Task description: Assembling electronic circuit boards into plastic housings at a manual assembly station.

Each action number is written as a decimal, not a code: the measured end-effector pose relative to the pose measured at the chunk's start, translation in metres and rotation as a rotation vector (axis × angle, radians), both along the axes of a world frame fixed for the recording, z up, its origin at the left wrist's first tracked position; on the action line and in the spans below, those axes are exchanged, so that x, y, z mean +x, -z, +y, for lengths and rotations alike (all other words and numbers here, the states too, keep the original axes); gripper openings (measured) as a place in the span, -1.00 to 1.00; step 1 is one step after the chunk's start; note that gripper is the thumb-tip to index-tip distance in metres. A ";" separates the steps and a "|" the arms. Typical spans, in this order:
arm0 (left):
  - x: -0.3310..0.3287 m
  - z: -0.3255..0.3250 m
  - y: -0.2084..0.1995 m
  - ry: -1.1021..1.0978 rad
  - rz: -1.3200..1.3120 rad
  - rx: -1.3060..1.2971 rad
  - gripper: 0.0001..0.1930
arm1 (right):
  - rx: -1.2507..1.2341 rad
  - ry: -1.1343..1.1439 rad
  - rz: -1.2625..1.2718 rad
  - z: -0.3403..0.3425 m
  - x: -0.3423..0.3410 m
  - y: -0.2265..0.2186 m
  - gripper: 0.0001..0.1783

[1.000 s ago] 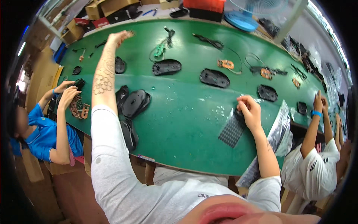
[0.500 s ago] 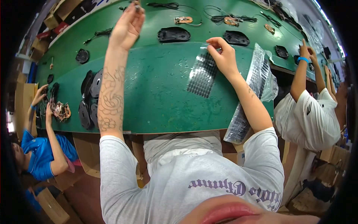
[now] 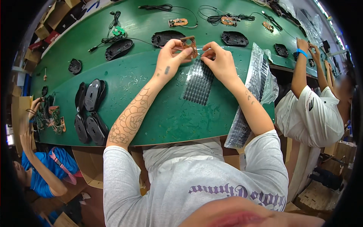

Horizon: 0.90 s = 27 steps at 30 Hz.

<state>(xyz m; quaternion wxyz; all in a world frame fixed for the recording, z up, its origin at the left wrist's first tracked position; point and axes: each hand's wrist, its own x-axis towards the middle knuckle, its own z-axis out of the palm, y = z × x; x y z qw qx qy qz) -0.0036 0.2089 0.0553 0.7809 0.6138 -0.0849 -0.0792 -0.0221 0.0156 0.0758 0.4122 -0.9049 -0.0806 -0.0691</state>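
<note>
A small brown circuit board (image 3: 190, 47) is pinched between the thumb and fingers of my left hand (image 3: 171, 56), held just above the green table. Close to its right, my right hand (image 3: 221, 60) has thumb and forefinger pressed together over the top edge of a clear sheet of black round pads (image 3: 198, 83). Whatever lies between those fingertips is too small to make out. Behind my left hand rests a black mouse shell (image 3: 164, 38), partly hidden by the fingers. Another black shell (image 3: 234, 39) lies beyond my right hand.
Stacked black mouse covers (image 3: 92, 96) sit at left. Bubble-wrapped pad sheets (image 3: 249, 90) overhang the table's front edge at right. Cabled boards, including a green board (image 3: 119, 31) and an orange board (image 3: 177, 22), line the far side. Co-workers work at both sides.
My left hand has come back from the far left toward the middle, now holding the circuit board. My right hand has shifted slightly down and left at the sheet's top. A green board and shell are uncovered.
</note>
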 end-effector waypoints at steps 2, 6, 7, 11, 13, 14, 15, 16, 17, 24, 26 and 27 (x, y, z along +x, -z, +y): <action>-0.002 -0.003 0.004 0.022 -0.040 0.022 -0.77 | -0.004 0.006 0.014 0.001 0.002 0.001 -0.73; -0.011 -0.010 -0.003 -0.010 -0.239 0.473 -0.79 | 0.032 -0.025 0.082 0.000 0.000 0.001 -0.71; -0.010 -0.009 -0.003 -0.013 -0.232 0.471 -0.79 | 0.029 -0.028 0.088 0.002 -0.001 0.002 -0.71; -0.011 -0.009 -0.003 -0.058 -0.243 0.400 -0.77 | -0.055 -0.029 -0.023 0.006 -0.004 0.003 -0.70; -0.010 -0.008 0.000 -0.067 -0.235 0.396 -0.78 | -0.105 -0.057 -0.087 0.010 -0.007 0.004 -0.70; -0.009 -0.009 0.002 -0.068 -0.229 0.390 -0.78 | -0.156 -0.076 -0.151 0.012 -0.009 0.004 -0.70; -0.009 -0.009 0.003 -0.070 -0.223 0.384 -0.78 | -0.205 -0.095 -0.217 0.013 -0.010 0.004 -0.69; -0.008 -0.007 0.004 -0.071 -0.217 0.379 -0.78 | -0.254 -0.114 -0.283 0.015 -0.009 0.004 -0.69; -0.008 -0.006 0.004 -0.075 -0.215 0.383 -0.78 | -0.250 -0.118 -0.282 0.015 -0.009 0.004 -0.69; -0.006 -0.001 -0.001 -0.023 -0.050 0.120 -0.77 | 0.376 -0.118 -0.076 0.005 0.005 0.005 -0.67; -0.006 0.001 -0.003 -0.017 0.013 0.037 -0.77 | 0.496 -0.132 -0.095 0.001 0.008 0.006 -0.65; -0.006 0.002 -0.003 -0.013 0.012 0.035 -0.77 | 0.494 -0.129 -0.097 0.001 0.007 0.007 -0.65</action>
